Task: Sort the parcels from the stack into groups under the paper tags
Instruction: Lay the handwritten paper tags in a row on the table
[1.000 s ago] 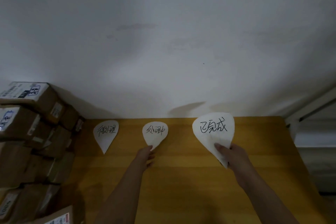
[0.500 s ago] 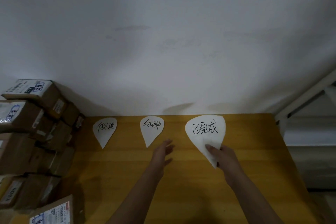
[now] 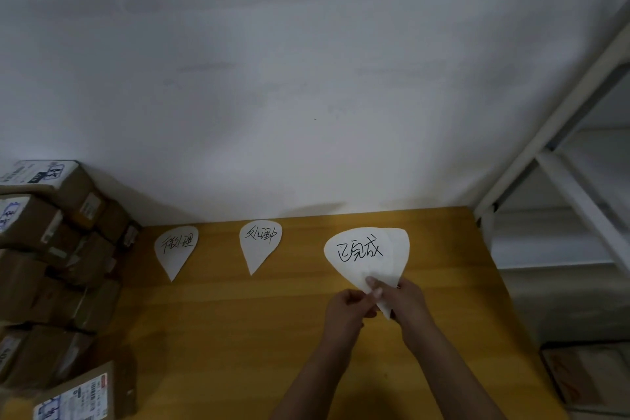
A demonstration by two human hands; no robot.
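Note:
Three white teardrop paper tags with handwriting are on the yellow wooden table (image 3: 238, 334). The left tag (image 3: 175, 249) and the middle tag (image 3: 259, 242) lie flat near the wall. The right tag (image 3: 361, 256) is held up at its pointed end, with a second blank sheet (image 3: 399, 249) showing behind it. My left hand (image 3: 347, 310) and my right hand (image 3: 405, 303) both pinch these sheets at the tip. A stack of brown cardboard parcels (image 3: 51, 266) with labels stands at the left edge of the table.
A loose labelled parcel (image 3: 78, 395) lies at the near left. The white wall (image 3: 306, 95) backs the table. A white metal shelf frame (image 3: 562, 181) stands to the right, with a box (image 3: 586, 378) on the floor below it.
My left hand left the middle tag and moved right to join my right hand on the right tag. The right tag was lifted and a second sheet now shows behind it.

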